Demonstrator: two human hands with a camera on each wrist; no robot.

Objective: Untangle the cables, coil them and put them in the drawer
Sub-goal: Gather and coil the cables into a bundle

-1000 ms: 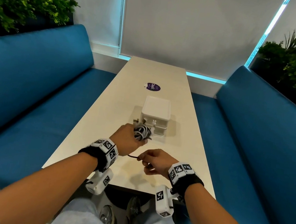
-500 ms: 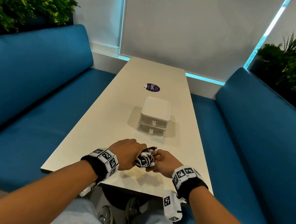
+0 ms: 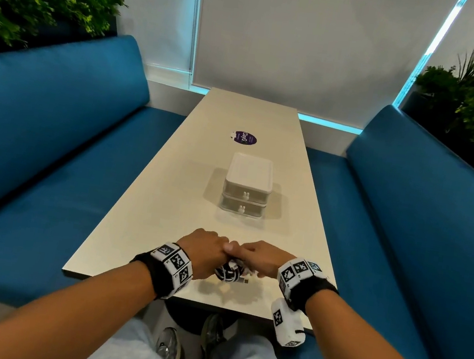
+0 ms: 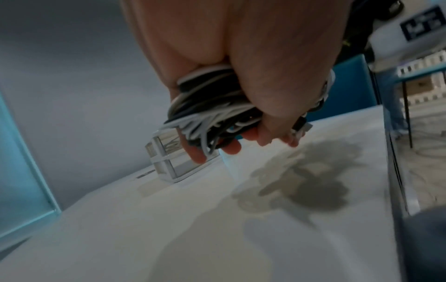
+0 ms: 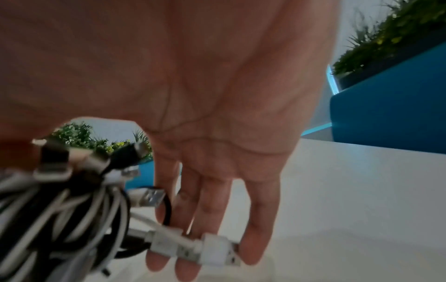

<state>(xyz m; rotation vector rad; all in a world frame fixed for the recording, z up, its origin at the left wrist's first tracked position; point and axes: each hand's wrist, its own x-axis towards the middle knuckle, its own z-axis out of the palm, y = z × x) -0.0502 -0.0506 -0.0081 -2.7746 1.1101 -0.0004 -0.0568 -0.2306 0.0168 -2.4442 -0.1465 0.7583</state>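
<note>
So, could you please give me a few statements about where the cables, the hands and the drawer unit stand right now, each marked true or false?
1. The left hand grips the bundle of black and white cables. True.
2. Both drawers of the white drawer unit are pulled open. False: both are closed.
3. The cables lie inside the top drawer. False: the bundle is held above the near end of the table.
4. The right hand has its fingers on the white connectors. True.
5. A purple round sticker lies beyond the drawer unit. True.
</note>
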